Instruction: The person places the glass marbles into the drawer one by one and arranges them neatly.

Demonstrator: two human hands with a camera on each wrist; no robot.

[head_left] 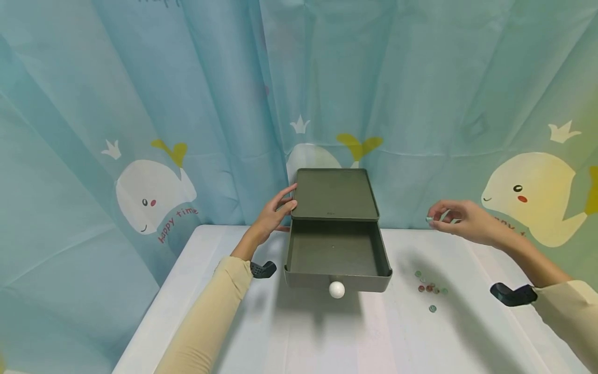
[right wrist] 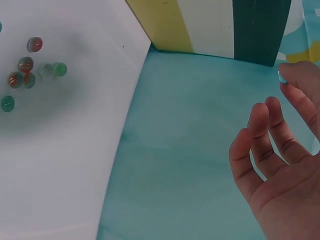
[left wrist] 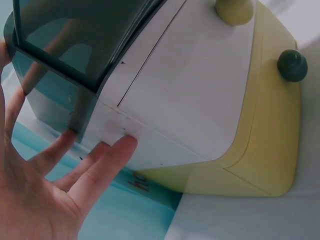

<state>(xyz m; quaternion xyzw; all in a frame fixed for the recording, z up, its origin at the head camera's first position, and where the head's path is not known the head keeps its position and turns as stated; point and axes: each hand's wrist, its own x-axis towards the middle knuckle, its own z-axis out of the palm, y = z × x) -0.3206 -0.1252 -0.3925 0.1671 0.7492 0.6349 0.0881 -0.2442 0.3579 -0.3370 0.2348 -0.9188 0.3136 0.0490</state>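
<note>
A small drawer cabinet (head_left: 336, 195) has its dark green top drawer (head_left: 334, 284) pulled out, showing a bare inside floor. My left hand (head_left: 270, 217) rests on the cabinet's left side, fingers spread and fairly straight; the left wrist view shows fingertips on the green and white tiers (left wrist: 187, 85). Off to the right, raised above the table's back edge, my right hand (head_left: 460, 221) pinches a small glass marble (right wrist: 282, 77) between thumb and index finger. The other fingers of that hand are loosely bent. Several green and reddish marbles (head_left: 429, 288) lie on the table below it.
The white table (head_left: 243, 332) ends at the back against a blue curtain (head_left: 224, 104) printed with whales. A white knob (head_left: 337, 290) sticks out from the drawer front. Lower down, the cabinet has a yellow tier (left wrist: 272, 115) with a dark green knob (left wrist: 292, 65).
</note>
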